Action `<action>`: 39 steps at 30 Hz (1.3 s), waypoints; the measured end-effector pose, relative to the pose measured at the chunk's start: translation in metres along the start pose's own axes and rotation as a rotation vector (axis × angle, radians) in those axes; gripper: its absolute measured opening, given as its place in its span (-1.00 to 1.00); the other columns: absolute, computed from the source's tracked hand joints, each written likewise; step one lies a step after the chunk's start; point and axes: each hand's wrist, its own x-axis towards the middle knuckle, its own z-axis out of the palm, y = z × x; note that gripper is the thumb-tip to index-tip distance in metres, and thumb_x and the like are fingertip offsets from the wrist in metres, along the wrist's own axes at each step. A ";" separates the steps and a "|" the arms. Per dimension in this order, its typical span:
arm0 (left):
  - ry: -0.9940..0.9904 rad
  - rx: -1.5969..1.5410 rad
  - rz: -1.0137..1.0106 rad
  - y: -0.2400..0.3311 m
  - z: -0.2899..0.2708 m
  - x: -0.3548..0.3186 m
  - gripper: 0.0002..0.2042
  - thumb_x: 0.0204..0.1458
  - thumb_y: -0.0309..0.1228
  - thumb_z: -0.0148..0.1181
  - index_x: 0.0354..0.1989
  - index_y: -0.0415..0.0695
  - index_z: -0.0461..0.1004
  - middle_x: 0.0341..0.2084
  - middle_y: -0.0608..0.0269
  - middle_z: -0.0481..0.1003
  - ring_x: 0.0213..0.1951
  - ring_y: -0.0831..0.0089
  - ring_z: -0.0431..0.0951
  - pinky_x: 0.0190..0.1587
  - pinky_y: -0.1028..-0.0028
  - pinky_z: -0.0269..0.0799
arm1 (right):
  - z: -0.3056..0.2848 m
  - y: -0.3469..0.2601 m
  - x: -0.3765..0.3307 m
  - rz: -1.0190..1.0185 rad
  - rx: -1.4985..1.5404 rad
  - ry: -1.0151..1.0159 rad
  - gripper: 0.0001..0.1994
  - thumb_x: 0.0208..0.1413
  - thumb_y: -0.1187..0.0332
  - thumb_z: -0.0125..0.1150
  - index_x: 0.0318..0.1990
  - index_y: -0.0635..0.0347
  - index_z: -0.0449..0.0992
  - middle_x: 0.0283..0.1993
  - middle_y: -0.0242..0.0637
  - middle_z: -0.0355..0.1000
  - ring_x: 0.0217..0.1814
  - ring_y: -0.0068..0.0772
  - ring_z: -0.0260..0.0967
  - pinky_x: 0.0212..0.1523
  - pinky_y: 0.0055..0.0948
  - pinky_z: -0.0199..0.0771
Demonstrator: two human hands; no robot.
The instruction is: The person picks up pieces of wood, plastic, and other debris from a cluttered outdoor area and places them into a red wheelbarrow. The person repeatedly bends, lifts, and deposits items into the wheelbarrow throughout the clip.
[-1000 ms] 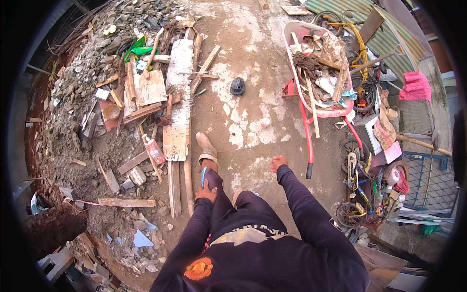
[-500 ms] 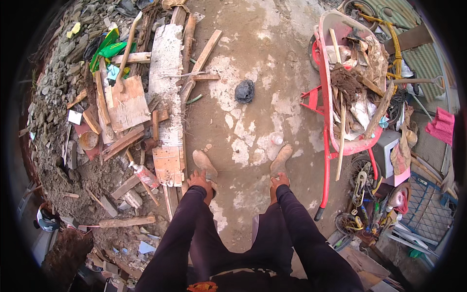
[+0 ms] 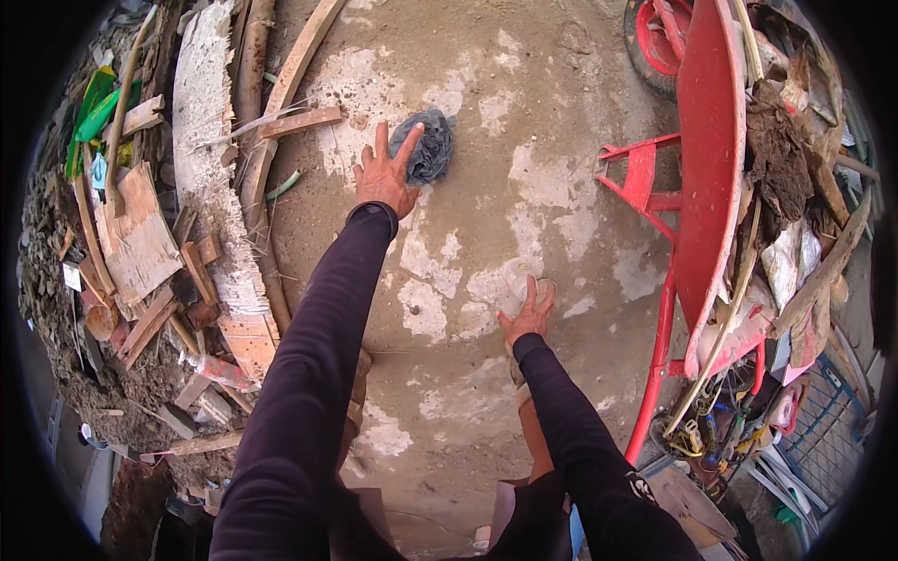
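My left hand [image 3: 383, 178] stretches forward over the concrete ground [image 3: 524, 122], fingers spread, its fingertips at the near edge of a crumpled dark grey rag [image 3: 428, 145]; I cannot tell whether they touch it. My right hand [image 3: 529, 313] hangs lower, fingers apart and empty, just above my right foot. Both arms wear dark long sleeves.
A red wheelbarrow [image 3: 702, 187] heaped with rubble and wood stands to the right. A pile of broken boards and planks [image 3: 210, 206] and debris lies along the left. A pale plank [image 3: 295, 122] lies left of the rag. Tools and clutter crowd the lower right.
I have walked forward and bent down. My left arm has reached out to the grey rag, and the wheelbarrow is now much closer on the right.
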 end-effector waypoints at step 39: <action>-0.261 -0.625 -0.570 0.051 -0.187 -0.404 -0.74 -0.14 -0.42 0.12 -0.22 -0.05 0.58 -0.39 -0.09 0.54 -0.27 -0.01 0.54 -0.13 0.16 0.44 | -0.316 0.113 -0.157 0.032 0.915 0.083 -0.89 0.05 0.55 0.13 -0.25 0.22 0.40 -0.51 -0.36 0.39 -0.63 -0.52 0.35 -0.71 -0.60 0.34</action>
